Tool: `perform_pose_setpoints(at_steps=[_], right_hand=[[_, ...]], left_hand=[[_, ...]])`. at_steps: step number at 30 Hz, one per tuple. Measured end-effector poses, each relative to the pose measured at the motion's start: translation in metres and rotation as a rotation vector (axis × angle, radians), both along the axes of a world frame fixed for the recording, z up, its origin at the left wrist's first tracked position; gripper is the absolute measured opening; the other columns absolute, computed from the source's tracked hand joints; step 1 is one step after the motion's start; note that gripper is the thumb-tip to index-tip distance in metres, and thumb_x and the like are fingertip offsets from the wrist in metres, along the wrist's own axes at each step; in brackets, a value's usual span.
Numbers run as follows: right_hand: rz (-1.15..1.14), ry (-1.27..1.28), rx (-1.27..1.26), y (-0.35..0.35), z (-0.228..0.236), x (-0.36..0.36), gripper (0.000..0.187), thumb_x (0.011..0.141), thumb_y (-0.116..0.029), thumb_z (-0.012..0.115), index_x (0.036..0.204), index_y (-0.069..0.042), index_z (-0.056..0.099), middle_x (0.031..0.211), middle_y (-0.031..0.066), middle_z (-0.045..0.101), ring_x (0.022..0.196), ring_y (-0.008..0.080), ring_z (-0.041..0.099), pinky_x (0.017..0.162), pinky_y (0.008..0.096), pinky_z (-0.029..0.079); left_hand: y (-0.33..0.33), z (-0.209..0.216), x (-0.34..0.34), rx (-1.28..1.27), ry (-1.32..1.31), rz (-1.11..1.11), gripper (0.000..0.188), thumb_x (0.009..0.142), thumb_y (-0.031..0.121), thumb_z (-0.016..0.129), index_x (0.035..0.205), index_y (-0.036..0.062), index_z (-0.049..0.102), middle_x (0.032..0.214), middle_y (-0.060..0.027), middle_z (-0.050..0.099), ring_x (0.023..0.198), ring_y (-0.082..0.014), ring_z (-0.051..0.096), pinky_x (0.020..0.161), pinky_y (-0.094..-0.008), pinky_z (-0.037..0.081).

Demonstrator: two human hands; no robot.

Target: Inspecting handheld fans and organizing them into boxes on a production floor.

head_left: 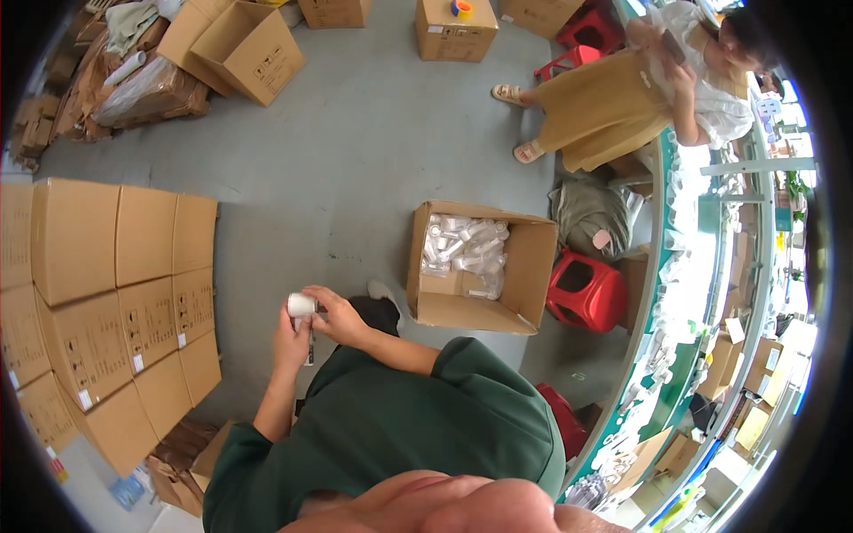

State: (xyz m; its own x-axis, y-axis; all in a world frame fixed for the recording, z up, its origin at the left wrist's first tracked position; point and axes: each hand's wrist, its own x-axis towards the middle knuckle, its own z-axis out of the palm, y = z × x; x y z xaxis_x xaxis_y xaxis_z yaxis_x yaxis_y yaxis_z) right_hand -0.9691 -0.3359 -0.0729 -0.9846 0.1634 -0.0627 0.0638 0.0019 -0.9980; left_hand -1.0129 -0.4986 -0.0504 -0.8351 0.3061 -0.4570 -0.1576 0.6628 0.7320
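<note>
In front of my body, my left hand is closed around a white, short cylindrical object with a narrower part below it. My right hand grips the same object from its right side, its fingers partly behind it. The cylinder's rounded end tilts up above my left fingers. Its lower part is mostly hidden by my hands, so its exact kind does not show. To the right, an open cardboard box on the floor holds several white pieces in clear plastic bags.
Stacked cardboard cartons stand at the left. A red stool is beside the open box, near a long green workbench strewn with white parts. Another person stands at the upper right. An open carton lies at the upper left.
</note>
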Motion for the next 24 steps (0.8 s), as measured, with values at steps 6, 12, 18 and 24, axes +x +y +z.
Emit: perform_pose_setpoints(at_steps=[6, 12, 18, 24], right_hand=[[-0.043, -0.072, -0.001, 0.052, -0.055, -0.060, 0.050, 0.083, -0.008, 0.063, 0.131, -0.001, 0.051, 0.133, 0.0200, 0.055, 0.115, 0.0377, 0.060, 0.089, 0.0424, 0.056], [-0.102, -0.228, 0.164, 0.154, -0.143, -0.167, 0.047, 0.082, -0.007, 0.066, 0.126, 0.001, 0.053, 0.129, 0.0242, 0.056, 0.108, 0.0415, 0.062, 0.088, 0.0440, 0.055], [-0.173, -0.324, -0.077, 0.318, -0.257, -0.270, 0.047, 0.082, -0.011, 0.067, 0.127, 0.000, 0.057, 0.134, 0.0241, 0.055, 0.117, 0.0391, 0.059, 0.096, 0.0422, 0.051], [-0.427, -0.347, -0.213, 0.402, -0.371, -0.334, 0.051, 0.084, 0.000, 0.062, 0.134, 0.002, 0.054, 0.131, 0.0184, 0.060, 0.113, 0.0240, 0.063, 0.098, 0.0323, 0.050]], left_hand=[[0.050, -0.060, -0.071, 0.022, -0.101, 0.009, 0.052, 0.097, 0.022, 0.060, 0.140, 0.0002, 0.040, 0.124, -0.0172, 0.061, 0.111, -0.0252, 0.062, 0.091, -0.0363, 0.049], [0.160, -0.154, -0.192, -0.127, -0.134, -0.209, 0.056, 0.097, 0.027, 0.060, 0.141, 0.0010, 0.038, 0.122, -0.0217, 0.062, 0.113, -0.0322, 0.062, 0.094, -0.0395, 0.048], [0.329, -0.256, -0.306, -0.206, -0.157, -0.274, 0.061, 0.096, 0.033, 0.060, 0.144, 0.0029, 0.036, 0.124, -0.0242, 0.061, 0.114, -0.0395, 0.061, 0.092, -0.0423, 0.050], [0.450, -0.350, -0.393, -0.256, -0.069, -0.438, 0.063, 0.093, 0.032, 0.064, 0.144, 0.0035, 0.039, 0.122, -0.0249, 0.062, 0.111, -0.0402, 0.062, 0.091, -0.0424, 0.051]])
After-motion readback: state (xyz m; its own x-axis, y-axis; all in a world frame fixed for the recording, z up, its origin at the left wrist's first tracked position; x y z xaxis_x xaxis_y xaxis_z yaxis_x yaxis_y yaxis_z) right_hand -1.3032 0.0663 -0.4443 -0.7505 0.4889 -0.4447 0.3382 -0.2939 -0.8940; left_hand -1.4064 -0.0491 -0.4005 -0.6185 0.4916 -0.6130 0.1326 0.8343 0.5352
